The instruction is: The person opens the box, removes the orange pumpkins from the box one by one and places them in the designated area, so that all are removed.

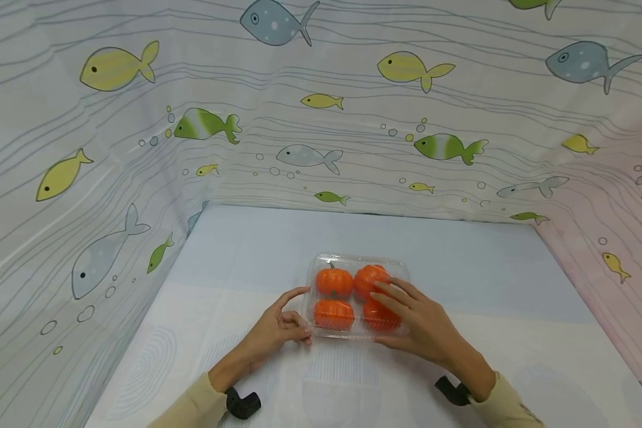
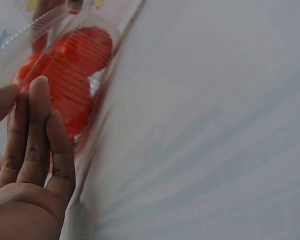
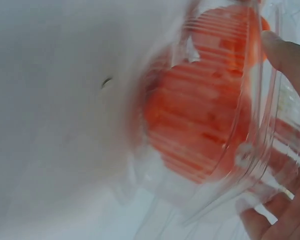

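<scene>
A clear plastic clamshell container (image 1: 342, 336) sits on the table with small orange pumpkins in two rows inside, among them one front-left pumpkin (image 1: 334, 314) and a back-left one with a stem (image 1: 334, 281). At the container's left side my left hand (image 1: 278, 324) holds the edge, its index finger stretched along the rim and its thumb near the front corner. My right hand (image 1: 422, 318) grips the right part, fingers spread over the top and thumb at the front edge. Up close, ridged plastic (image 3: 200, 115) blurs the pumpkins. The right-side pumpkins are partly hidden by my fingers.
The pale table (image 1: 219, 249) has a printed cloth. Fish-patterned curtains (image 1: 364, 131) enclose it at the back and both sides. Black wrist mounts, one at the left wrist (image 1: 243, 405) and one at the right wrist (image 1: 452, 392), stick out near the table.
</scene>
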Demonstrator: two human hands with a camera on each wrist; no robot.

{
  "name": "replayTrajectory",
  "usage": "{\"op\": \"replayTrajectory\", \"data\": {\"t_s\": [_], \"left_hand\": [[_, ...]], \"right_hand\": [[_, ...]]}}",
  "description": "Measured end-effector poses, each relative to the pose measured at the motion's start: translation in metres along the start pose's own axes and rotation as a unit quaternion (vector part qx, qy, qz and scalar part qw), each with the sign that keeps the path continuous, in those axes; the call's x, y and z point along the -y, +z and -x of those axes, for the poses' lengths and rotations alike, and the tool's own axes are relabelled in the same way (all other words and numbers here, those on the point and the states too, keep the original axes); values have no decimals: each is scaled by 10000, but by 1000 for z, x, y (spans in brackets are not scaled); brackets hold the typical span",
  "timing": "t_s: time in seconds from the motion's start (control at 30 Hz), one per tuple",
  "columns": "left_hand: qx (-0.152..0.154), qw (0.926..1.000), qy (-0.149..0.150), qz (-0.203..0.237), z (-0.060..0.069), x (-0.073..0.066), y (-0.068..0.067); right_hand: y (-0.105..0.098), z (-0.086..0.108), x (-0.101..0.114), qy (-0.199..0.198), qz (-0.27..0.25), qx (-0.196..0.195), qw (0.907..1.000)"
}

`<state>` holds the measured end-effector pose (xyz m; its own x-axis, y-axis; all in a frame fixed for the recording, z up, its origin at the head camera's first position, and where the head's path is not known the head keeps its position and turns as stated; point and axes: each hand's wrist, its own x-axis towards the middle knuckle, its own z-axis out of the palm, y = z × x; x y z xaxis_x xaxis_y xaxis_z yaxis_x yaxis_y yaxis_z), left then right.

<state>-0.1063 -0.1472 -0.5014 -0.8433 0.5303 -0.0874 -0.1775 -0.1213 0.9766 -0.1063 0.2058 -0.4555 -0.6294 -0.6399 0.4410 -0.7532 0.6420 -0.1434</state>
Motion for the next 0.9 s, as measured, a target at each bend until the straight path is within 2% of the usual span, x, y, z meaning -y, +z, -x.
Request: {"op": "replayTrajectory", "data": {"t_s": [0.47,0.9], "left_hand": [[-88,9998,-110,-147,-2,0,-2],[-94,9996,54,-253,-1,2,-3]], "right_hand": [[-5,18,-9,121,-308,-30,9994],[-6,16,-18,-231,-559,-302,9977]]}}
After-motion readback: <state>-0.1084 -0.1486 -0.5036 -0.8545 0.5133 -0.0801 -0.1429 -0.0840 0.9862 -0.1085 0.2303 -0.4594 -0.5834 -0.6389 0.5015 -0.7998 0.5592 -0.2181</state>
